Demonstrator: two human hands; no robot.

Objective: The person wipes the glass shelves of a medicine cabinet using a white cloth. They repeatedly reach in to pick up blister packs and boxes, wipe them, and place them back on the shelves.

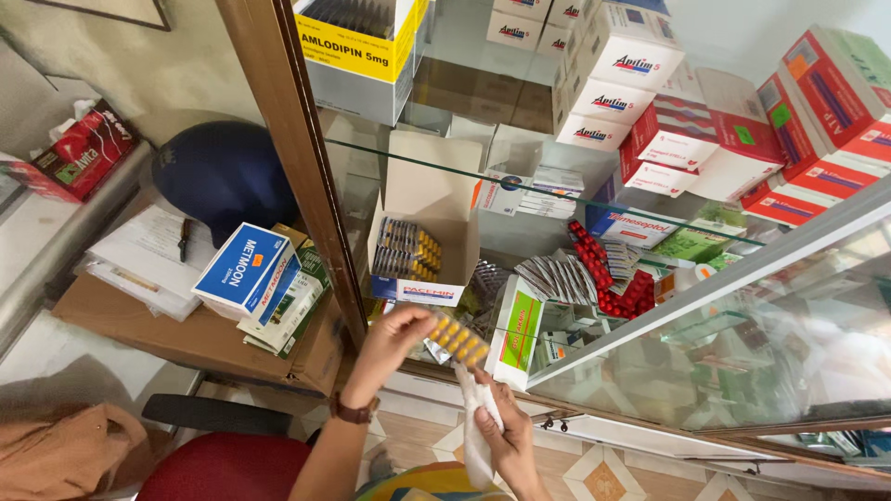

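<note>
Left hand (pixel 394 327) pinched on a strip of yellow pills (pixel 457 338), held just near the open box (pixel 422 243) of similar strips. Right hand (pixel 501 422) closed around a white plastic bag (pixel 475 419), below the strip, mouth upward.

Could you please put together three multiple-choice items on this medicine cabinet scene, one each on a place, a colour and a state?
1. Where is the blister strip of pills?
A. in the left hand
B. on the red chair
C. on the floor

2. What colour are the pills in that strip?
A. blue
B. yellow-orange
C. green

3. How is the white carton on the glass shelf?
A. taped shut
C. crushed flat
B. open, flap up

Answers: 1 A, the fingers pinch the strip's end. 2 B, rows of yellow-orange pills show. 3 B, its flap stands up, strips visible inside. The right hand holds a white paper bag.
</note>
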